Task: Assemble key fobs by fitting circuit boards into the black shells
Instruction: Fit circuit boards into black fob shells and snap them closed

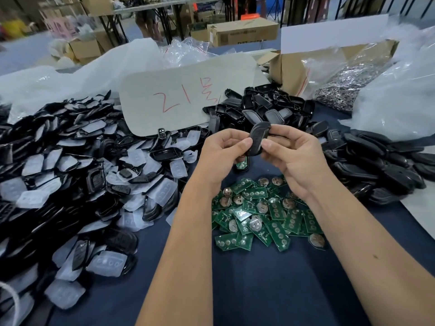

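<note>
A black key fob shell [259, 137] is held up above the table between both hands. My left hand [221, 154] grips its left side with thumb and curled fingers. My right hand [294, 156] pinches its right side, thumb on the front. Below the hands lies a heap of green circuit boards [261, 212] with coin cells on the dark blue table [259, 290]. One shell holding a green board [242, 164] lies just under my left hand. Whether a board sits inside the held shell is hidden.
A big pile of black shell halves and translucent rubber pads [82, 172] fills the left. More black shells [263, 109] heap behind the hands, closed fobs [376, 165] at the right. A grey card with red writing [186, 97], a cardboard box [306, 67] and plastic bags stand behind.
</note>
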A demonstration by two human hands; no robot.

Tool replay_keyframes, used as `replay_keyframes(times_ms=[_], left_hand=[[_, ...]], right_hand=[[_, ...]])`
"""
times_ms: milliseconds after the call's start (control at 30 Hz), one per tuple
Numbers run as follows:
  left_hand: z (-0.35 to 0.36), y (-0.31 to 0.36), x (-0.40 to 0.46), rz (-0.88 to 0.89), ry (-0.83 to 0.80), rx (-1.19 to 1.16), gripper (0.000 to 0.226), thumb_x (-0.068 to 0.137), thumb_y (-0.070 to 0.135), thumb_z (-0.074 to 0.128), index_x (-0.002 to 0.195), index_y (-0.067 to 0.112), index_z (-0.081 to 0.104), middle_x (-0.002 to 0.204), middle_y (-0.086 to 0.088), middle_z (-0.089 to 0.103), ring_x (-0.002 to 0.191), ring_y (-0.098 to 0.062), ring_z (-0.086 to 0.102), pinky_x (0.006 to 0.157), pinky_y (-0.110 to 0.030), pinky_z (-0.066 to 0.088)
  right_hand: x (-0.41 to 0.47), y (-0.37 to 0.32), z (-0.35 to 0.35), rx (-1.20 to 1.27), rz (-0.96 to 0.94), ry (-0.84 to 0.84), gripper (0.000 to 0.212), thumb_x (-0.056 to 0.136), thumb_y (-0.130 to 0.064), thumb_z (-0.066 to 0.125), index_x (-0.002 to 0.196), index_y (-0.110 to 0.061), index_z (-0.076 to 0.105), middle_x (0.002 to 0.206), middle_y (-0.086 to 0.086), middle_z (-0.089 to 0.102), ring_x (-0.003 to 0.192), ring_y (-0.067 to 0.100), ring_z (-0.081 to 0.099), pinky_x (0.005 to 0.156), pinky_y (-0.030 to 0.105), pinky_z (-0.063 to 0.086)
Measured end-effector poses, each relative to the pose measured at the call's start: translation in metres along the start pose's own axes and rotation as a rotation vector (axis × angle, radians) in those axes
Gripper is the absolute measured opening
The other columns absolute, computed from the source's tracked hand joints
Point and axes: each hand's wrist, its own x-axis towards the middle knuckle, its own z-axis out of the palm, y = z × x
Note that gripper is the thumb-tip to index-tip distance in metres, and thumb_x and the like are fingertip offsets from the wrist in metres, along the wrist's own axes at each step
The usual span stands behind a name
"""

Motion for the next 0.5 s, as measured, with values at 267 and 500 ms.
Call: replay_keyframes(times_ms=[267, 500], left_hand=[[0.0033, 0.0079, -0.0020, -0.107, -0.128, -0.084, 0.017, 0.102, 0.007, 0.062, 0.086, 0.009, 0.070, 0.093, -0.018, 0.062, 0.069, -0.014, 0.057, 0.060, -0.024, 0.046], [0.0066, 0.0074, 0.0008, -0.043, -0.066, -0.049, 0.021, 0.103, 0.004, 0.058, 0.084, 0.010, 0.066, 0.082, -0.006, 0.064, 0.070, -0.011, 0.054, 0.066, -0.025, 0.046]], right_hand=[[0.0004, -0.0046, -0.0048, 0.088, 0.054, -0.038, 0.032, 0.071, -0.002, 0.077, 0.102, -0.011, 0.078, 0.100, 0.026, 0.057, 0.065, 0.015, 0.064, 0.060, 0.021, 0.052], [-0.0022, 0.0012, 0.0046, 0.045, -0.035, 0.026, 0.026, 0.088, 0.009, 0.068, 0.108, -0.007, 0.070, 0.085, 0.003, 0.080, 0.075, 0.012, 0.074, 0.068, 0.023, 0.058]])
